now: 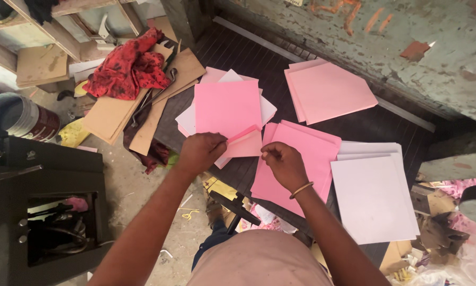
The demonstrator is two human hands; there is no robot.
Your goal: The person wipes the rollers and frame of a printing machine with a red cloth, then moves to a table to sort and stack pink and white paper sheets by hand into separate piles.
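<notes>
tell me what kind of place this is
Probably a small paper or binding workshop: stacks of pink sheets and white sheets on a dark bench, cardboard pieces piled alongside, a black machine and a tin can nearby.

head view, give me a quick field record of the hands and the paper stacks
left hand: pinches folded pink paper sheet
right hand: fingertips on bright pink paper stack
centre: mixed pink and white sheet pile
far right: pale pink paper stack
near right: white paper stack
left: red patterned cloth on brown cardboard pieces
surface: dark slatted table
</notes>
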